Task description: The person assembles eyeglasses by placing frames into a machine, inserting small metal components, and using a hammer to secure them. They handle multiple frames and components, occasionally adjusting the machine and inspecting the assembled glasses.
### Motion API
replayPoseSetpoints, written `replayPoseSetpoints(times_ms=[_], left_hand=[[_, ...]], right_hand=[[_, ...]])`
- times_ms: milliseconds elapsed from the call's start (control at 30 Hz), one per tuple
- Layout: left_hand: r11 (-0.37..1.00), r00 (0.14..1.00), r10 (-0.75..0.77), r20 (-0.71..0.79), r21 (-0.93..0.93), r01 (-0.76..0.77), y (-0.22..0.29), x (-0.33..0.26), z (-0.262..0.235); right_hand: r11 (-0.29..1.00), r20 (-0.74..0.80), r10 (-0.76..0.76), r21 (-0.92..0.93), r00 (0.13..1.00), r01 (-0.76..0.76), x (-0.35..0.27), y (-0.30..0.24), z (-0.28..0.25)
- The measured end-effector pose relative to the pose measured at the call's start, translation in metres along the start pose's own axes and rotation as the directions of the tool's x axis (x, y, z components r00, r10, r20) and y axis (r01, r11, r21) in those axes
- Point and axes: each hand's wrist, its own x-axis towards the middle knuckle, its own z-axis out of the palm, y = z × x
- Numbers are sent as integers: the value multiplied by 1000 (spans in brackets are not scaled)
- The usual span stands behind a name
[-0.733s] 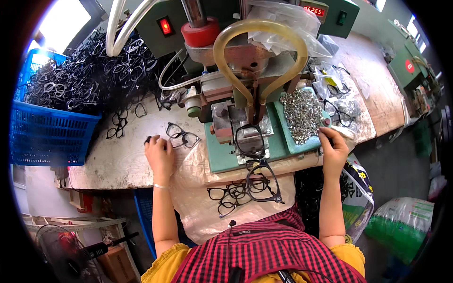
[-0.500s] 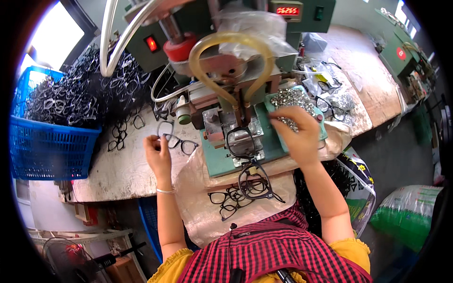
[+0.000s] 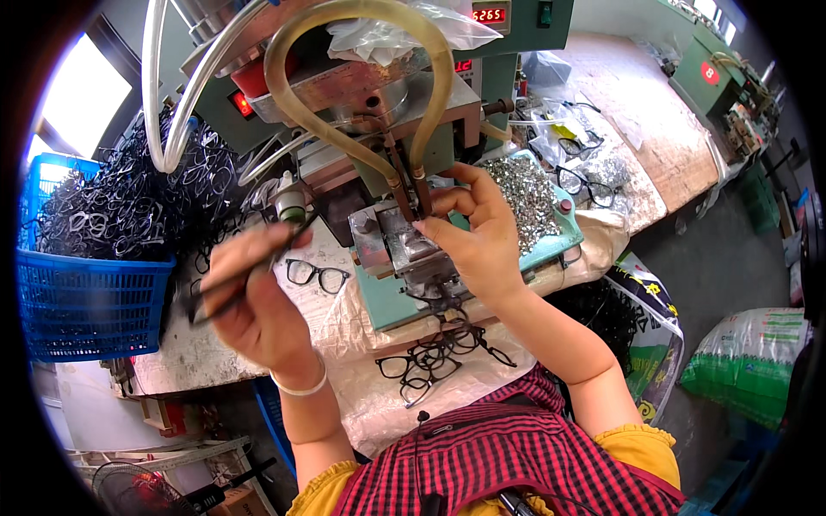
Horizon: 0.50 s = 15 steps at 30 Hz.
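My left hand (image 3: 262, 301), blurred by motion, is raised left of the machine with its fingers closed round a dark eyeglass frame (image 3: 225, 292). At the bench machine, my right hand (image 3: 477, 228) has thumb and forefinger brought together beside the two metal prongs (image 3: 413, 193). Whatever sits between those fingertips is too small to make out. Below the prongs is the metal fixture (image 3: 404, 245) on a green base. Another black eyeglass frame (image 3: 317, 277) lies on the bench between my hands. Several more frames (image 3: 430, 359) are heaped on the sheet in front of the machine.
A teal tray (image 3: 566, 234) of small shiny metal parts stands right of the fixture. At the left, a blue crate (image 3: 95, 301) is piled with dark frames. A tan hose (image 3: 284, 95) loops above the prongs. Plastic bags and glasses (image 3: 594, 191) lie at the far right.
My left hand has lifted the eyeglass frame and moved nearer to me. My right hand has gone left from beside the tray to the prongs. The frame standing at the fixture has dropped toward the heap.
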Motion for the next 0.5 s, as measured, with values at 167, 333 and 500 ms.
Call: replayPoseSetpoints(times_ms=[167, 333, 500], left_hand=[[994, 994, -107, 8, -4, 107, 4, 13, 2], [997, 997, -71, 41, 14, 71, 13, 4, 7], [989, 990, -126, -65, -85, 120, 14, -18, 5]], right_hand=[[1000, 23, -9, 3, 1000, 9, -3, -5, 3], [997, 58, -29, 72, 998, 25, -5, 2, 3], [992, 16, -33, 124, 999, 31, -7, 17, 6]])
